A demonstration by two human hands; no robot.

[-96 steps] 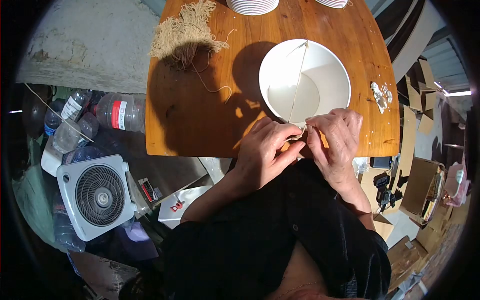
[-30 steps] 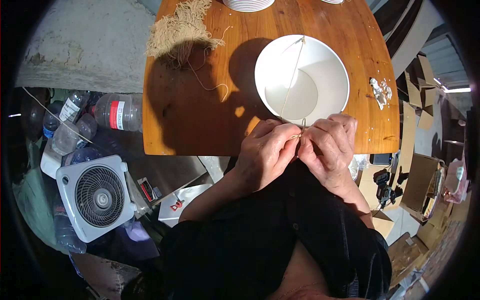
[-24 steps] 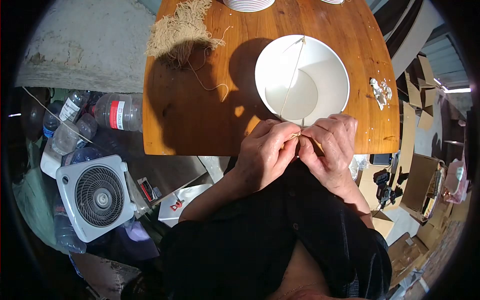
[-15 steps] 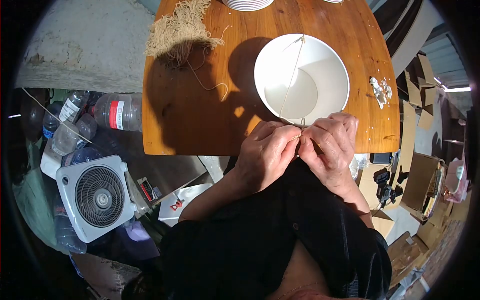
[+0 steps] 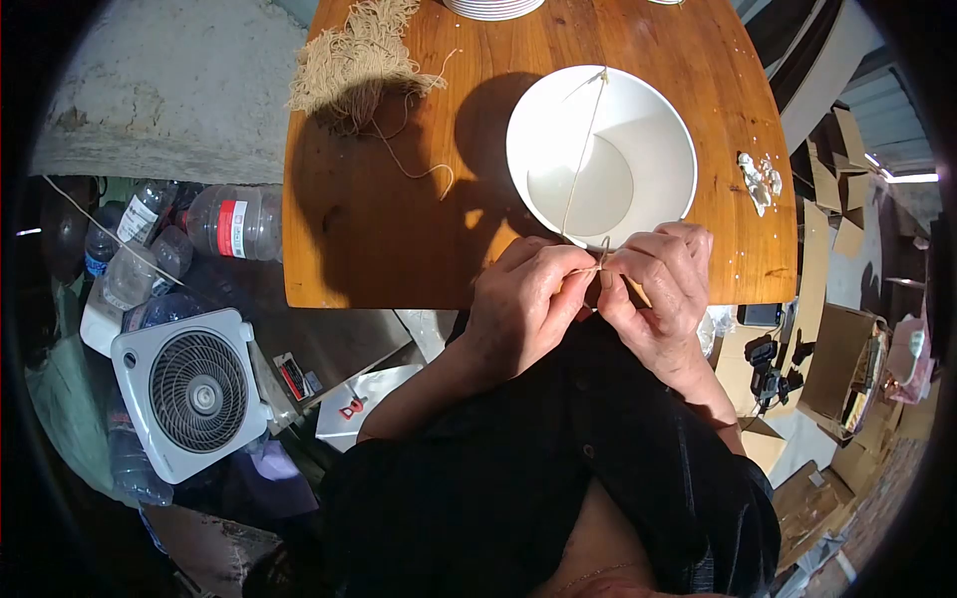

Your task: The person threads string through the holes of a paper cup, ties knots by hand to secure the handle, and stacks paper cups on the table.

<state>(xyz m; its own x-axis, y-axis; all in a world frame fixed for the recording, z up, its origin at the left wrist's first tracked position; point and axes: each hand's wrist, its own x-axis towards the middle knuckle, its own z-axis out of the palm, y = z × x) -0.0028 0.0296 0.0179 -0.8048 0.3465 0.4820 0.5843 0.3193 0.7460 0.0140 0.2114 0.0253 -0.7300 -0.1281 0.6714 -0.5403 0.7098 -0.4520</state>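
A white paper bucket [image 5: 653, 140] stands on the wooden table near its front edge, its mouth toward me. A thin tan string [image 5: 583, 154] runs across the mouth from a small hole at the far rim to the near rim. At the near rim my left hand [image 5: 528, 299] pinches the string between thumb and forefinger. Close beside it, my right hand [image 5: 660, 289] also pinches the string, its other fingers curled. A small loop of string stands up between the fingertips. Whether a knot is formed there is too small to tell.
A heap of tan strings [image 5: 354, 65] lies at the table's far left, one strand trailing toward the middle. Stacked white containers [image 5: 493, 8] stand at the back. White scraps [image 5: 758, 182] lie on the right. Left of the table are a fan [image 5: 199, 394] and plastic bottles [image 5: 234, 221].
My left hand has shifted slightly left, opening a small gap between the fingertips. More of the string between them shows. The bucket stays in place.
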